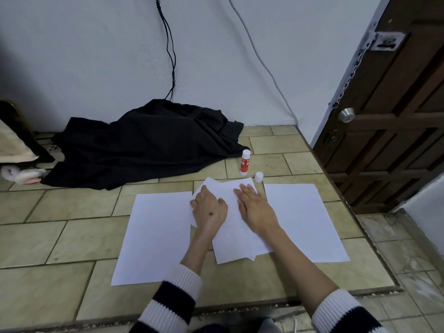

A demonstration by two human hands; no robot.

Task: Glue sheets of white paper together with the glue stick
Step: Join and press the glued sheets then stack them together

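While our flat, open left hand (pixel 209 207) and right hand (pixel 254 207) press the middle stacked paper sheets (pixel 230 239), the uncapped glue stick (pixel 245 162) stands beyond, cap (pixel 259 177) beside it.

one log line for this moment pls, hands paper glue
left hand flat on middle paper stack | right hand flat on same stack | glue stick upright behind, uncapped | cap beside it | step: pressing sheets

- The left hand (pixel 209 207) lies palm down, its fingers partly bent and spread, its wrist straight behind it.
- The right hand (pixel 255 207) lies flat, palm down, fingers straight and close together, just beside the left hand.
- Both forearms are bare, with striped sleeves pushed back toward the elbows.
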